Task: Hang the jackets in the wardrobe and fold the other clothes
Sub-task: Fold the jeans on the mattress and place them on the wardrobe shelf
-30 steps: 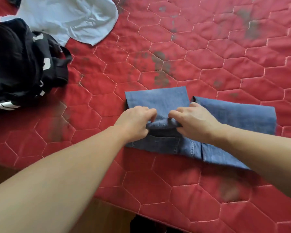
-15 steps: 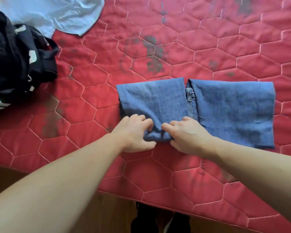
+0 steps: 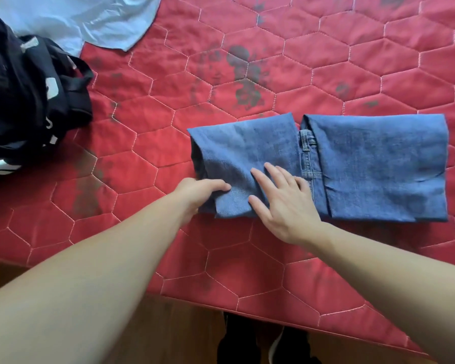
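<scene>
Jeans [image 3: 352, 166], folded into a blue block, lie on the red quilted bed [image 3: 326, 74] at about 3 o'clock from centre. Of the hands, the left hand [image 3: 202, 191] pinches the fold's near left corner, thumb on top, while the right hand [image 3: 284, 200] presses flat on the denim, fingers spread. At 10 o'clock sit a black jacket [image 3: 29, 95] and a pale blue garment [image 3: 76, 17].

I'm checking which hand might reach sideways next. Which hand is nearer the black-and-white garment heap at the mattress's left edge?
Left. The left hand grips the folded blue denim jeans at their near-left corner, on the black-and-white garment heap's side. The right hand lies flat on the jeans, farther from the heap.
</scene>
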Demonstrator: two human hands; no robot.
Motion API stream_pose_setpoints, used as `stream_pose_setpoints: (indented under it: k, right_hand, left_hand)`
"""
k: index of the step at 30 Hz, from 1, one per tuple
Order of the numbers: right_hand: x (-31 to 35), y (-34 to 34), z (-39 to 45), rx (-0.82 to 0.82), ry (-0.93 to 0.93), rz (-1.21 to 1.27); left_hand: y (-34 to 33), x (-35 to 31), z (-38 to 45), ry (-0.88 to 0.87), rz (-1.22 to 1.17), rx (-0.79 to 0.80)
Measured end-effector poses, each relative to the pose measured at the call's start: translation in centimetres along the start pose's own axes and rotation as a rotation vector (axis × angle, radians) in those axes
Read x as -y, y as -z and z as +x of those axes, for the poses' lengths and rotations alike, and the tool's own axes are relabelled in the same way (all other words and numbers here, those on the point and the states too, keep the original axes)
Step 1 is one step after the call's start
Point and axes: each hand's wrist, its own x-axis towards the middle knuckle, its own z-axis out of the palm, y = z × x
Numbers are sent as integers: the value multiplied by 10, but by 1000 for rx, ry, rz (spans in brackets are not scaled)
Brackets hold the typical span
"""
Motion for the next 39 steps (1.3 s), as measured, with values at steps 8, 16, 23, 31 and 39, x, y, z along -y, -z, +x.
stream_pose_setpoints:
  k: [8,16,23,31,39]
  right_hand:
    - [16,24,3,-141,-465,1049]
    - [-70,87,-22,-157,-685,2183]
    - [-188,112,-66,-32,-606,2223]
    - [-230,100,-71,53,-717,1577]
    - [-249,96,-69,44,-832,1136]
  left_hand:
    - [-41,-57,-56,-329,194,85]
    - [-172,-106,-94,-470,447,158]
    - [-299,-100,-103,-437,388,310]
    - [-259,-53,-78,-857,449,22]
    - [-233,-49,-38,-450,473,-301]
